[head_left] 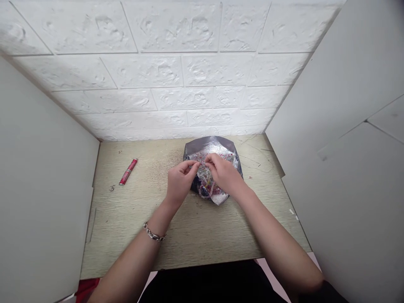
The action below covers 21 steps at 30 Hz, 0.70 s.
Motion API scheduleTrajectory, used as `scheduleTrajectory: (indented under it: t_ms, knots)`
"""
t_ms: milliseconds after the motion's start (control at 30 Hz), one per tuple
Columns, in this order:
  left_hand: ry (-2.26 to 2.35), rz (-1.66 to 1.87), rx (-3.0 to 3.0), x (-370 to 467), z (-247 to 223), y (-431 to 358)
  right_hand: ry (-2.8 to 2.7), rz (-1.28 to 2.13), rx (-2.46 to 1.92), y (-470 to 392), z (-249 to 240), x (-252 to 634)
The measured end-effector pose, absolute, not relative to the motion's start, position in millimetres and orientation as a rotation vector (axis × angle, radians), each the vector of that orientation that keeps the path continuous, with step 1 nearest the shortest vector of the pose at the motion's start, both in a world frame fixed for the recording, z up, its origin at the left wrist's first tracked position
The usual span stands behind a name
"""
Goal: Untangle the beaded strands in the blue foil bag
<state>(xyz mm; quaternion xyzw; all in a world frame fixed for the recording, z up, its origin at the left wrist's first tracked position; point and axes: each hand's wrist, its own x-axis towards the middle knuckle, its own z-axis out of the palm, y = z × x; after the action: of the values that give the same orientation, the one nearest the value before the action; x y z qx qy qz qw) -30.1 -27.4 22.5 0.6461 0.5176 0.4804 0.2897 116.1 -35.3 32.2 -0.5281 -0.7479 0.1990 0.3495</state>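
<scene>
Though pinched, contents unclear, left hand and right hand above silver-foil bag of multicoloured beads; leftward, illegible red cylinder.

1. Beads: a mixed speckle of white, pink, red and yellow.
2. Bag: shiny silver inside, with a grey flap.
3. Slim tube: red, silver-banded.
4. Counter: pale yellow-green, fine wood grain.
5. Wall: white, brick-patterned.
6. Bracelet: silver.
</scene>
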Motion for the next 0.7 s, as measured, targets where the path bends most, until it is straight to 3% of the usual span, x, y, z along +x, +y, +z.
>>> scheduleTrajectory:
  t_ms: [700]
  knots:
    - [1.446,1.216,1.767,-30.0,23.1,-28.3,-2.088,0.389,-1.452,-35.2,28.4,113.1]
